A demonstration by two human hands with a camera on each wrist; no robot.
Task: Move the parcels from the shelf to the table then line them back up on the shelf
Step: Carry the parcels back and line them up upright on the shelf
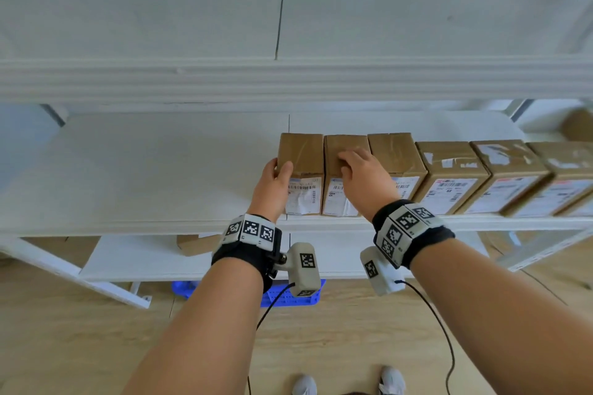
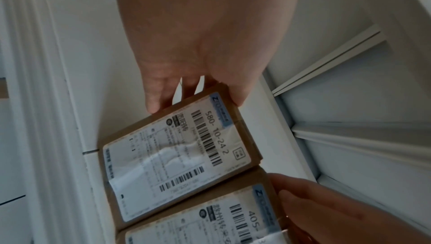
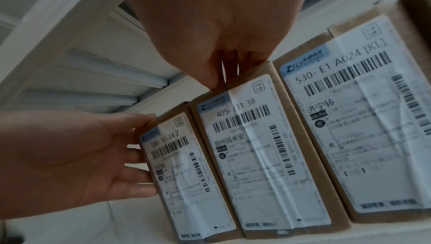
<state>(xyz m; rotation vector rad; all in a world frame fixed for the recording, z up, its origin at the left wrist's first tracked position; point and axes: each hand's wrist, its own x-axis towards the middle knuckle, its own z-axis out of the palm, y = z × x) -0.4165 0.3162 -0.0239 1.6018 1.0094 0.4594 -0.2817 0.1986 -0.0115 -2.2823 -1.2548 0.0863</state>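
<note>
Head view: we look down on a white shelf [image 1: 144, 170] with a row of brown cardboard parcels standing upright, label faces toward us, running from 12 o'clock off to 3 o'clock.
End parcel: the leftmost parcel [image 1: 301, 170], labelled 580-10-24 2 in the left wrist view [image 2: 177, 155], stands at the open end of the row, touching its neighbour.
Second parcel: the one labelled 405 [image 1: 343, 170] sits just at 3 o'clock of the end parcel; in the right wrist view its label [image 3: 251, 155] faces the camera.
Third parcel: labelled 530-E1 A024 [image 3: 349, 118], it stands against the second one, with more parcels [image 1: 510, 176] beyond it toward 3 o'clock.
Left hand: our left hand [image 1: 272, 183] grips the end parcel at its upper left corner, thumb on top, fingers [image 3: 140, 155] pressed flat along the free side.
Right hand: our right hand [image 1: 362, 173] lies over the top front edge of the second parcel, fingers bent down onto its top; we cannot tell whether it truly clasps the box or only rests there.
Below: a lower shelf board [image 1: 144, 256] carries another cardboard box [image 1: 195, 244], with a blue crate [image 1: 276, 295] on the wooden floor [image 1: 80, 346] at 6 o'clock.
</note>
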